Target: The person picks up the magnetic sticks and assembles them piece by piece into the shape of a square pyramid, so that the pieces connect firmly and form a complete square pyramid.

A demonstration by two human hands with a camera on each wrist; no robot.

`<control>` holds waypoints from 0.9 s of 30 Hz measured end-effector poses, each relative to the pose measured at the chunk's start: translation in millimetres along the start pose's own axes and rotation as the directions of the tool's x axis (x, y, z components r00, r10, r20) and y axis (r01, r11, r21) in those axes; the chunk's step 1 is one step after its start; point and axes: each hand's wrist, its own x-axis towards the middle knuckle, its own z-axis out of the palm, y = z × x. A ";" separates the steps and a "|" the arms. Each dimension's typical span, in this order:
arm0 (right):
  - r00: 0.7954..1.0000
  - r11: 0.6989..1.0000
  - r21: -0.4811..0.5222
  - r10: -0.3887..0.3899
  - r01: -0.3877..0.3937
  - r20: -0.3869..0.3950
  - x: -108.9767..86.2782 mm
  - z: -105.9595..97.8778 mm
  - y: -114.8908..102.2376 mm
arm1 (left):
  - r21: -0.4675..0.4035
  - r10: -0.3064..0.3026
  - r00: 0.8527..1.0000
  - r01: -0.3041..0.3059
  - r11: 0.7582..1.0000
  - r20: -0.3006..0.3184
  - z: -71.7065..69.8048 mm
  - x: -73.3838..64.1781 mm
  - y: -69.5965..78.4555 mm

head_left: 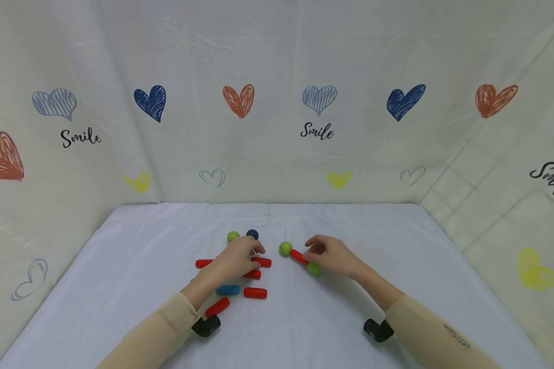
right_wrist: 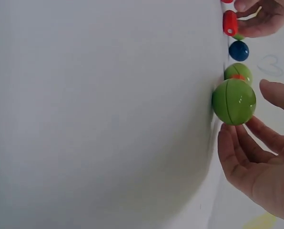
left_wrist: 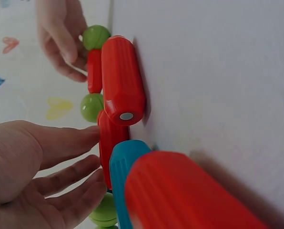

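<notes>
On the table lies a joined piece: a red rod (head_left: 298,257) with a green ball (head_left: 285,248) at its far end and another green ball (head_left: 314,268) at its near end. My right hand (head_left: 334,255) is beside the near ball; in the right wrist view its thumb stands apart from the green ball (right_wrist: 234,102) and its fingertips are right below it. Over the loose rods hovers my left hand (head_left: 237,257), fingers loosely bent. In the left wrist view, its thumb and fingertips reach the side of a red rod (left_wrist: 114,148) without closing round it.
Left of the joined piece lie more red rods (head_left: 255,293), a blue rod (head_left: 228,290), a dark blue ball (head_left: 252,234) and a green ball (head_left: 233,236). A white cloth (head_left: 332,328) covers the table, and a curtain printed with hearts (head_left: 277,46) hangs behind.
</notes>
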 end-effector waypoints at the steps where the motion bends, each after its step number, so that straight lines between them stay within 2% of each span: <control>1: 1.000 1.000 0.004 -0.001 0.001 0.010 3.6 1.1 -0.5 | -0.002 0.000 1.000 0.000 1.000 0.003 0.1 -0.1 -0.5; 12: 0.996 1.000 0.012 -0.015 0.014 0.090 30.6 6.8 -7.3 | -0.030 0.012 1.000 -0.012 0.999 0.023 2.1 1.7 -5.4; 18: 0.988 0.999 0.045 -0.018 0.011 0.151 34.7 5.6 -9.8 | -0.052 0.015 0.999 -0.013 0.999 0.032 2.1 0.5 -4.4; 27: 0.978 1.000 0.012 -0.008 0.006 0.208 34.8 9.3 -8.9 | -0.049 0.023 0.999 -0.021 0.999 0.039 3.9 0.7 -8.7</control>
